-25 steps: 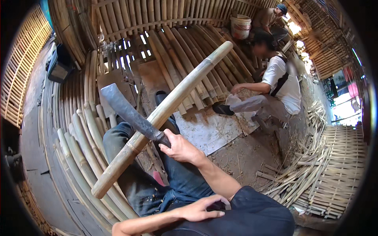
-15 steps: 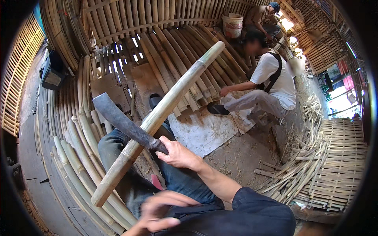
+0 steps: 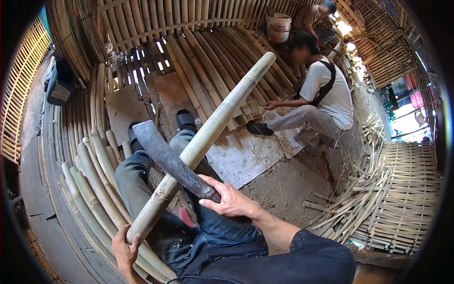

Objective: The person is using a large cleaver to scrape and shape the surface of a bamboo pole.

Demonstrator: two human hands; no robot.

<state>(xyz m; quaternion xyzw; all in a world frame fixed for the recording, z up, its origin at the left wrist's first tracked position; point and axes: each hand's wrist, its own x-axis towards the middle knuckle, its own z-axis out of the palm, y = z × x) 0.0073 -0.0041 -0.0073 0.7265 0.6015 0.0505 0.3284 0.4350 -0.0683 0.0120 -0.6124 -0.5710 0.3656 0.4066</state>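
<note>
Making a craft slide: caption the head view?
Left hand grips a bamboo pole; right hand holds a knife across it.

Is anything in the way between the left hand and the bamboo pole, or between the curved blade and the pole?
Nothing visible: the left hand grips the bamboo pole at its near end. The curved blade, in the right hand, crosses over it; contact there is unclear.

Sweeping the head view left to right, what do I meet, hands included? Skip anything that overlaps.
Black box → left hand → right hand → pale bucket → co-worker's white shirt → woven panel.
</note>
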